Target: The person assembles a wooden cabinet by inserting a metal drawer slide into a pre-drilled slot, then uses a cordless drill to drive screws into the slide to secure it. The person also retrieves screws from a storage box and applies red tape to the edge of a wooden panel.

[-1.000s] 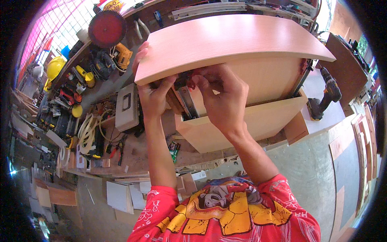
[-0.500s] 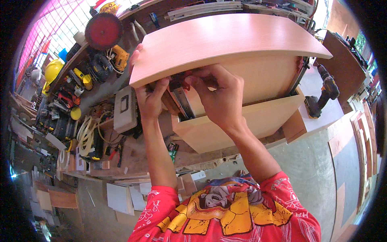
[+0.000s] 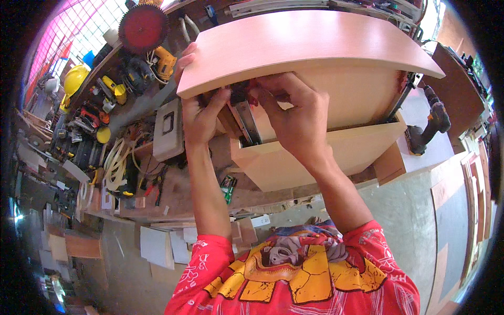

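Observation:
A pale wood drawer [image 3: 315, 47] is tipped up, with its broad front panel uppermost. My left hand [image 3: 202, 119] is closed around the panel's left end, thumb below and fingertips over the edge. Underneath, my right hand [image 3: 304, 118] pinches at a small red clip [image 3: 254, 95] by the left metal slide [image 3: 245, 122]; the fingertips are partly hidden. A similar red clip [image 3: 402, 81] shows near the right metal slide [image 3: 401, 102]. Below the drawer lies the pale wood cabinet [image 3: 325, 160] into which both slides run.
On the right, a cordless drill [image 3: 430, 121] stands on a white board [image 3: 438, 149]. To the left are a grey case [image 3: 168, 139], a coiled hose [image 3: 116, 168], a yellow hard hat [image 3: 76, 80] and a yellow power tool [image 3: 165, 63]. A circular saw blade [image 3: 143, 29] stands behind.
The whole view has shifted, so the drawer and bench sit slightly higher and farther right. Both hands keep nearly the same places on the drawer.

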Demonstrator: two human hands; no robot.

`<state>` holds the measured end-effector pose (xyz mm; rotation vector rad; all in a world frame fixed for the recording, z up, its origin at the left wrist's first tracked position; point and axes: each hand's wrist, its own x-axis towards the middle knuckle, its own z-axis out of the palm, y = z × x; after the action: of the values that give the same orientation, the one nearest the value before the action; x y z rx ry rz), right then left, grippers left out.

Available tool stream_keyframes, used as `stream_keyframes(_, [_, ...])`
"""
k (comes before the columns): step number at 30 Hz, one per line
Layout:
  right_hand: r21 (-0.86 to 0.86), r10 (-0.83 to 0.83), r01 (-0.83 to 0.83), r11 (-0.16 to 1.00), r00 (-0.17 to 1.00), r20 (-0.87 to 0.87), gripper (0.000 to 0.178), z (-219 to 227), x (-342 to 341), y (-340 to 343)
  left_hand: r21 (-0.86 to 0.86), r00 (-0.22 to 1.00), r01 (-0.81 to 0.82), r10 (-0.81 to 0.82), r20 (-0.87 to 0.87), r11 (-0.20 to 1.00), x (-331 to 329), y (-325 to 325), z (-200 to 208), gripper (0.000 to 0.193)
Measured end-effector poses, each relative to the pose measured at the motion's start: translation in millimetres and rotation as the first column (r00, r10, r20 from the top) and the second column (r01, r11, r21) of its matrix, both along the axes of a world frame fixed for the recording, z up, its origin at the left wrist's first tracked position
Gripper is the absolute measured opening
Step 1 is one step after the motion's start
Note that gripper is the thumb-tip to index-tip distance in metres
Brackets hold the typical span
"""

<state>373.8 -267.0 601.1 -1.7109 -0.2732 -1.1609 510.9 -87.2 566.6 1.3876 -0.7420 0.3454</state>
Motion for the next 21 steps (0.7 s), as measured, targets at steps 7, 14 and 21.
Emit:
stream_keyframes(7, [-0.020,0.004,-0.003,1.000,1.000,0.029,0.013,-7,4,-2,0.026,0.993,0.055,-0.057,0.102,0.998,-7,-3,14,0.080])
stream_keyframes(14, [-0.021,-0.141,0.145,0.989,0.980,0.140,0.015,-1,14,9,-0.004,0.926,0.166,-0.154,0.345,0.986,-8,-11,31,0.083])
stream_keyframes(21, [-0.072,-0.222,0.236,0.969,0.962,0.161,0.016,-5,17,13,-0.104,0.988,0.136,-0.127,0.083,0.985,-23,-13,25,0.084])
